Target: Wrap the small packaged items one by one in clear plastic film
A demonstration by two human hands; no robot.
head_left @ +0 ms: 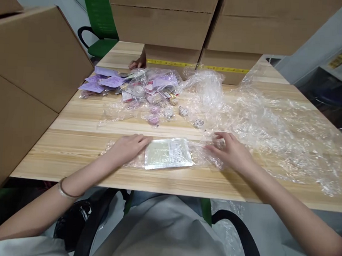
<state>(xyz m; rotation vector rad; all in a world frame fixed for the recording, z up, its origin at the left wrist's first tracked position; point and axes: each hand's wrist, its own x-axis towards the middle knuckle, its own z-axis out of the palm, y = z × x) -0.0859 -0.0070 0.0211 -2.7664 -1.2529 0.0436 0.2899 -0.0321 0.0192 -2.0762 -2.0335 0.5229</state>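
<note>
Fingers (142,140) of your left hand (126,148) lie flat, together, on the clear packet (168,154); your right hand (230,151) presses spread fingers on the plastic film (275,126), forearms angled inward over the tabletop (79,153)

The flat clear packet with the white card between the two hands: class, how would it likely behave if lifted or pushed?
The packet lies thin and flat, so it is probably light. Its glossy film suggests it would slide easily on the wooden table. The loose film end under the right hand looks floppy; the card likely stiffens the middle beside the left hand.

packet (168,153) between hands | pile of packets (138,89) behind | boxes (177,24) rearmost
</note>
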